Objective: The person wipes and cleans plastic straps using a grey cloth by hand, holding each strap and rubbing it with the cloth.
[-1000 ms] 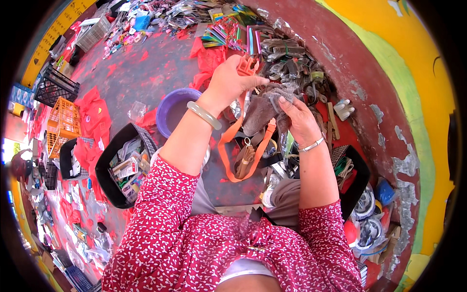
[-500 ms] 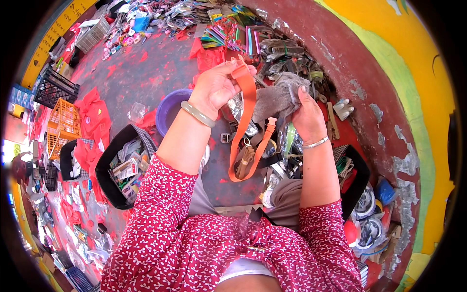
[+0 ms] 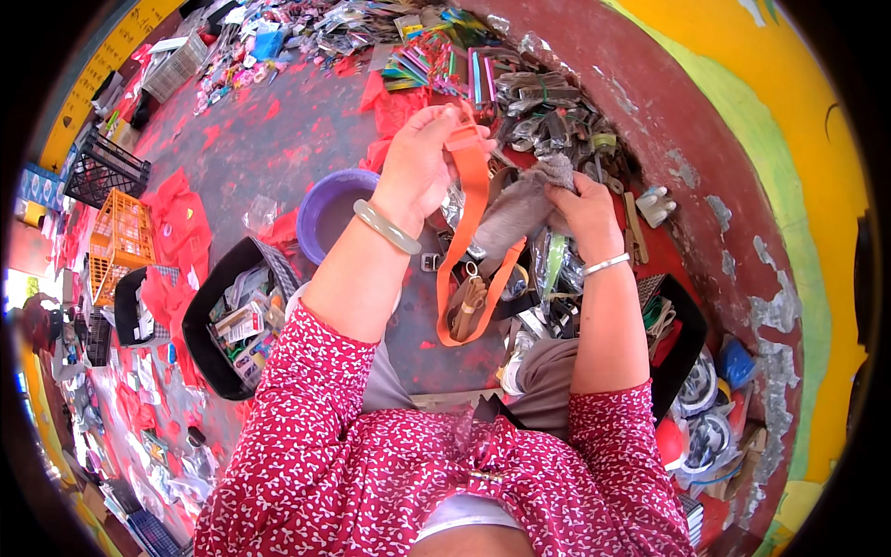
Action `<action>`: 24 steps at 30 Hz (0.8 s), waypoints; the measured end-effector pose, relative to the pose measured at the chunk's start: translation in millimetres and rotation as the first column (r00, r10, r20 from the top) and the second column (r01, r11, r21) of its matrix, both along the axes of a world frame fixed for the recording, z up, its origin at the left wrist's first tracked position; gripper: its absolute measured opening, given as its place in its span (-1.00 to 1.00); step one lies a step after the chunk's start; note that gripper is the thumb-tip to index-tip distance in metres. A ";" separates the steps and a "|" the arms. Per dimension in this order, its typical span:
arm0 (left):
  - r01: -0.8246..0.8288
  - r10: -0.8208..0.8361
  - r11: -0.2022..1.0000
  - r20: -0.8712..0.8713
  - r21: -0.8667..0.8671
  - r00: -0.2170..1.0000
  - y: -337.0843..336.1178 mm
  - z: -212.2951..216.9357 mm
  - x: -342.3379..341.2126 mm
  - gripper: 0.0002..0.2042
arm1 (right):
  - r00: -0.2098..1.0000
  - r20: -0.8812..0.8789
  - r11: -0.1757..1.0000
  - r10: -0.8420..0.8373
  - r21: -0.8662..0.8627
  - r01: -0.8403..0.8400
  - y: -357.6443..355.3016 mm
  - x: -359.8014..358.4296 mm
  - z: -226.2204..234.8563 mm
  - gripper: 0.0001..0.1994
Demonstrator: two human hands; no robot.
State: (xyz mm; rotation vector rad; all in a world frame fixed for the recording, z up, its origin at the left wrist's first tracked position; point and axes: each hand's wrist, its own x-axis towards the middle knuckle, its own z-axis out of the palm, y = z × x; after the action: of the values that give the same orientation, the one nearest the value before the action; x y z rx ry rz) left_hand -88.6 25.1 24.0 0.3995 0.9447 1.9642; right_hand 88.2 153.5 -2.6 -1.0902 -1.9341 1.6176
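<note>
Floor (image 3: 246, 144): red-flecked, beneath fingers of left hand (image 3: 418, 167)
Orange strap (image 3: 471, 190): pinched by those (better kept taut)
Gray cloth (image 3: 513, 212): pinched by right hand (image 3: 591, 221)

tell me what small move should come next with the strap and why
Probably draw the cloth along the strap: the left hand holds the strap's upper end raised, with its length hanging in a loop, and the right hand grips the bunched cloth close by.
</note>
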 end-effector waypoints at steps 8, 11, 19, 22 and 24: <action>0.008 -0.008 1.000 0.003 -0.027 1.000 -5.5 -5.5 -7.8 -0.75 | 0.967 -0.254 0.955 0.007 -0.286 -0.082 -8.2 7.1 24.8 -0.62; 0.063 -0.063 0.998 0.051 0.003 0.997 -3.0 -6.0 -2.0 -0.75 | 0.918 -0.396 0.946 -0.023 -0.306 -0.108 -5.2 10.1 21.5 -0.65; 0.155 -0.161 0.986 0.110 0.061 0.981 -3.0 -13.4 -3.9 -0.73 | 0.969 0.173 0.695 -0.175 0.719 -0.003 -9.6 9.8 18.5 -0.83; 0.180 -0.183 0.983 0.110 0.036 0.977 -4.8 -12.8 0.1 -0.73 | 0.994 -0.105 0.968 -0.035 0.243 0.060 6.2 12.4 14.1 -0.84; 0.174 -0.176 0.984 0.105 0.023 0.979 -4.4 -11.4 3.6 -0.73 | 0.884 -0.445 0.879 -0.140 -0.467 -0.096 14.6 13.9 12.2 -0.84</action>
State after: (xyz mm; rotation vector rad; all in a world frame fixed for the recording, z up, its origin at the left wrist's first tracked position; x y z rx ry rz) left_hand -85.0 20.7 12.5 0.3686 0.8014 1.8137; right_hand 102.0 168.2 9.6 -0.7662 -1.2310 2.1741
